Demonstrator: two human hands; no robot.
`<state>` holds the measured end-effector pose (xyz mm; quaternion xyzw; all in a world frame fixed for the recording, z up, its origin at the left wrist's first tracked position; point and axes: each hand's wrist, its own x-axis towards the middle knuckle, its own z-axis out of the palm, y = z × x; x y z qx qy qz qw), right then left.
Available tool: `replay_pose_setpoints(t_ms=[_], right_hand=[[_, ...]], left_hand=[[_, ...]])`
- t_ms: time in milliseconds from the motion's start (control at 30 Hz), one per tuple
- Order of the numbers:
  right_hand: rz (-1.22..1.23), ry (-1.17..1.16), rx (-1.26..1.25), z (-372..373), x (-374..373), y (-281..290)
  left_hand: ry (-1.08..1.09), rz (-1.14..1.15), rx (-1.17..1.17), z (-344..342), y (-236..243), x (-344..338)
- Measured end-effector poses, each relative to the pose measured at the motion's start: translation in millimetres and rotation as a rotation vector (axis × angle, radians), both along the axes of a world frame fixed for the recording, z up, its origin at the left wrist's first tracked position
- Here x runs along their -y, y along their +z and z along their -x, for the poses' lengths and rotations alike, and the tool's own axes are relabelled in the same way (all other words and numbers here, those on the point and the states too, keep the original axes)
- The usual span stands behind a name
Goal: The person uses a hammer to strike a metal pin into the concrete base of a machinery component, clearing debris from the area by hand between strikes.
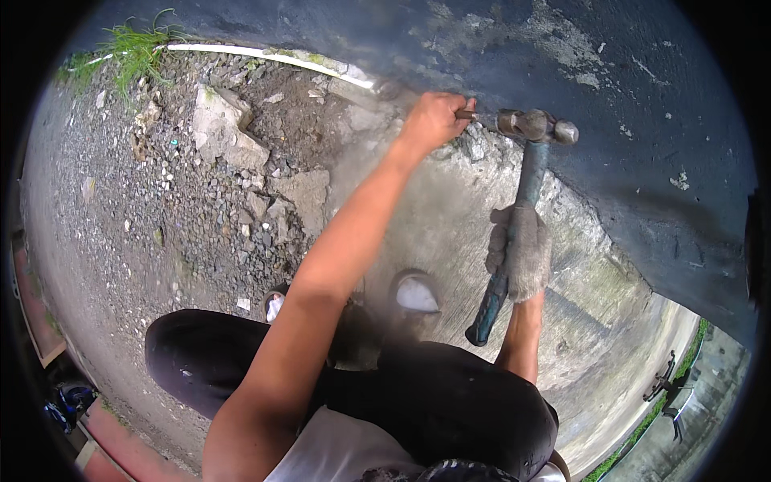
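My bare left hand [436, 119] is closed in a fist at the foot of a dark painted wall [642, 104]. A short metal rod that looks like a chisel [466, 115] sticks out of it; its other end is hidden by the fist. In my gloved right hand [526, 253] is a ball-peen hammer [531, 173], gripped partway along its worn blue-green handle. The hammer's steel head is just right of the chisel's exposed end; whether they touch I cannot tell. Below both hands lies a concrete slab [450, 209] with a rough, chipped edge along the wall.
A white pipe [269, 55] runs along the wall base at the upper left, near a grass tuft [136, 52]. Broken concrete chunks [229, 132] lie on the gravel [193, 209] to the left. My bent knees [474, 402] are close below my hands.
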<state>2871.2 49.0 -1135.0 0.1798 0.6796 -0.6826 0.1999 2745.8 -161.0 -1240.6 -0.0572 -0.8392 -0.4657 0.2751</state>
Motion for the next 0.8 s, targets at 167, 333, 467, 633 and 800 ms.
replay_pose_setpoints(t_ms=[167, 333, 467, 633, 800], right_hand=[[-0.085, -0.218, -0.440, -13.7, -8.1, 78.4], [0.490, -0.027, -0.849, 3.6, 9.0, 28.3], [-0.220, 0.146, -0.086, 3.2, 30.1, -19.2], [-0.137, 0.064, 0.085, 4.6, 10.7, -32.0], [-0.392, 0.080, 0.109, -14.0, -13.8, -63.3]], left_hand=[[-0.048, 0.005, 0.225, -2.9, 5.4, -2.6], [-0.052, -0.010, 0.082, 0.5, 4.1, -2.8], [-0.072, -0.037, 0.110, -3.3, 6.0, 1.8], [-0.178, 0.096, 0.070, -31.5, -4.3, 12.4], [-0.465, 0.219, 0.288, -56.4, -7.1, 13.1]])
